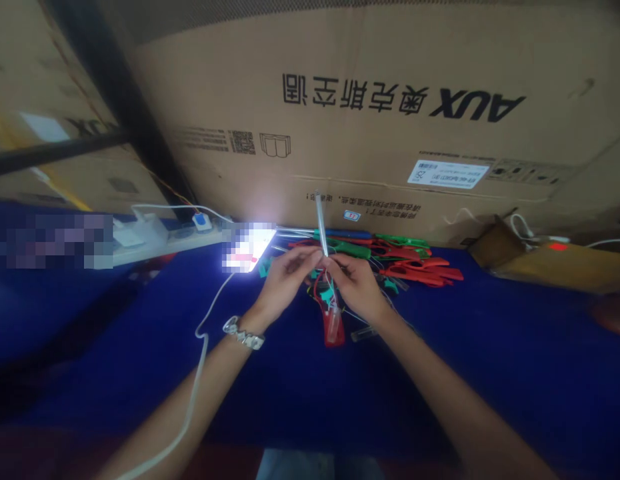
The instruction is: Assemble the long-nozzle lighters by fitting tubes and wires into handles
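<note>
A thin silver metal tube [321, 223] points up and away from me, its lower end between the fingertips of both hands. My left hand [290, 279] pinches it from the left, and my right hand [357, 285] pinches it from the right. Wires and a small teal part [327, 295] hang just below the fingers. Under them lies a red handle piece [334, 330] with a clear plastic part over it. Behind my hands is a pile of red handle pieces [423, 270], with a green piece [356, 250] and more silver tubes near it.
A large cardboard box [360, 40] stands upright behind the blue tabletop [300, 400]. A lit phone [250, 248] and a power strip [165, 245] are at the left; a white cable [197, 380] crosses my left forearm. At the right sits an open cardboard piece [550, 263].
</note>
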Demonstrator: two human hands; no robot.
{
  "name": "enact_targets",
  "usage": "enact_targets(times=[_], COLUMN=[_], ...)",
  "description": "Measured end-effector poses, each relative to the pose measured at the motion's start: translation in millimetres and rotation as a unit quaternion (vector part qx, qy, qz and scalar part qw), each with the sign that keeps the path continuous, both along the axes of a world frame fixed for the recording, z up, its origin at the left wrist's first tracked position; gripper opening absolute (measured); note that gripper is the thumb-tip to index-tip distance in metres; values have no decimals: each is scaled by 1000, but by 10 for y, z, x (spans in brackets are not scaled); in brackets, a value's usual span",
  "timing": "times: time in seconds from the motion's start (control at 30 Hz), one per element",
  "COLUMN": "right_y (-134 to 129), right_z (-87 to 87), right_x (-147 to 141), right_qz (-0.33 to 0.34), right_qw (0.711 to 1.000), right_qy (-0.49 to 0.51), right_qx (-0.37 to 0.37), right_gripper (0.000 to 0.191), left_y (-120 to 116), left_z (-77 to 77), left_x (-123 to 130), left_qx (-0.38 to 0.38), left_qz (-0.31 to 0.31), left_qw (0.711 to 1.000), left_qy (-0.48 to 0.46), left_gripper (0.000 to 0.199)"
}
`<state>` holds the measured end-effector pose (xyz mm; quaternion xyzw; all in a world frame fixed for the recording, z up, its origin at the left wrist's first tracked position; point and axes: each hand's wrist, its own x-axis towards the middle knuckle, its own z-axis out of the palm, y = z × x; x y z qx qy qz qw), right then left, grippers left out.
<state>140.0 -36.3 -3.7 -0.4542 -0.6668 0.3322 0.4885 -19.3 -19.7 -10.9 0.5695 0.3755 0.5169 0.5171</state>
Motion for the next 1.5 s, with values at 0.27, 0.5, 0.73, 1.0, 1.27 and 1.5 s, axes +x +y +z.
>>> enact_targets(times=[0.27,0.5,0.73,1.0,1.27,1.5], right_y=[17,90,110,42,-97,-96], right_z=[-36,-117,-93,-10,-230,-280], right_x=[-35,62,123,249,299,254], right_qz=[56,22,59,107,24,-41], right_qw=[997,996,990,990,996,991], right_qy=[-54,49,81,41,-85,-94], right_qx=[30,-66,-97,-81,-16,82], right_gripper=[38,35,43,28,25,20], left_y=[-39,-52,-49,42,119,137], left_z=[48,-1,-29,-90,-60,-54], left_x=[2,34,5,7,-61,-72], left_qx=[-100,-114,-156,-107,-83,-77], left_qz=[-48,-25,-49,69,158,200], left_qw=[990,990,981,983,969,958], left_qy=[-91,-79,-100,-134,-172,-193], left_gripper=[23,19,20,31,31,25])
